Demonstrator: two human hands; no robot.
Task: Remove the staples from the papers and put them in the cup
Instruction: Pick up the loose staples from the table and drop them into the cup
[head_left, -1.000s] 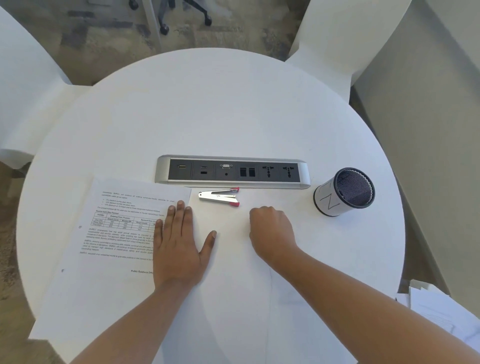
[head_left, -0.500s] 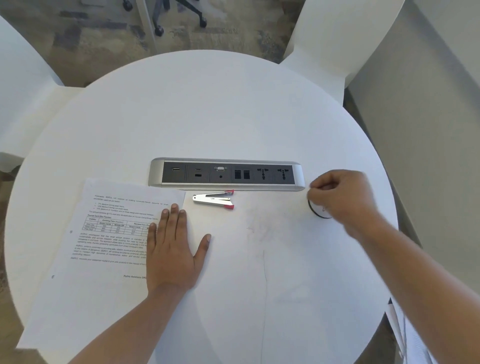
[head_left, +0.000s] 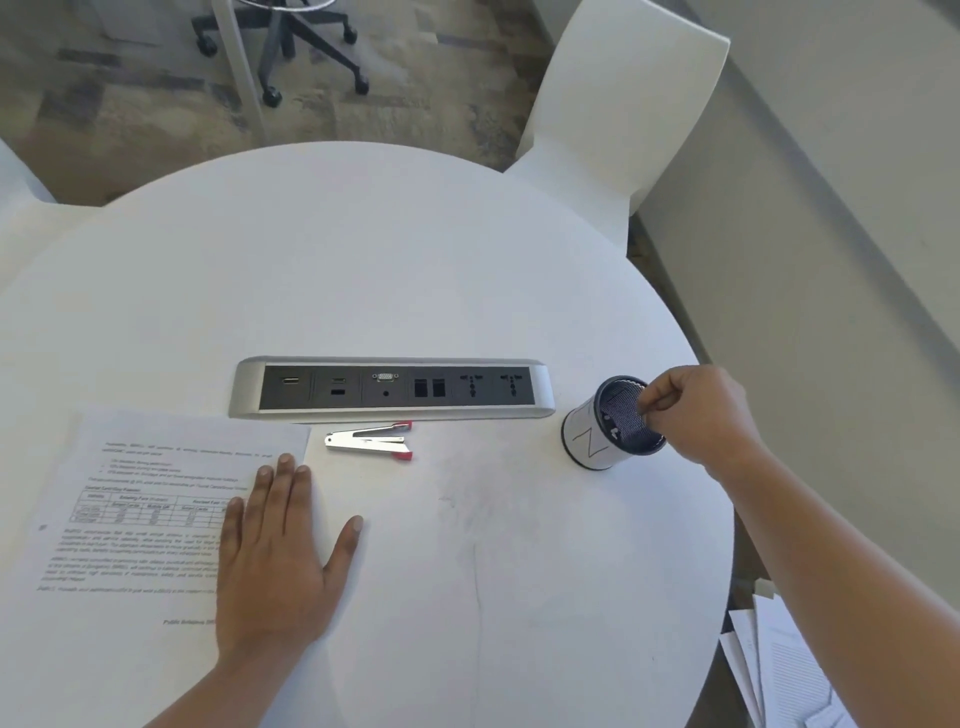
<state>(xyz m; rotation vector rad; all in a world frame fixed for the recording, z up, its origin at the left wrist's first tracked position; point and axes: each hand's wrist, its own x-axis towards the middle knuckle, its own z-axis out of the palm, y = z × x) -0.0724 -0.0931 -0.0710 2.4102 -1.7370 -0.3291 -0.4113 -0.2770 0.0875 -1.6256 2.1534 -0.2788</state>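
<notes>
The stapled printed papers (head_left: 130, 467) lie at the table's front left. My left hand (head_left: 270, 561) rests flat on their right edge, fingers straight. A white cup (head_left: 587, 441) with a black mesh inside stands at the right, tilted toward me, with small specks in it. My right hand (head_left: 696, 415) is at its mouth, thumb and forefinger pinched together as on a tiny staple, which is too small to make out. A silver staple tool (head_left: 369, 441) with red tips lies between papers and cup.
A silver socket strip (head_left: 389, 387) is set into the round white table (head_left: 415, 270) just behind the tool. White chairs (head_left: 623, 104) stand behind. More papers (head_left: 779, 675) lie off the table at the lower right. A wall runs along the right.
My right hand has moved from the table's middle to the cup's mouth, and the cup is now uncovered beside it. My left hand has stayed flat on the papers.
</notes>
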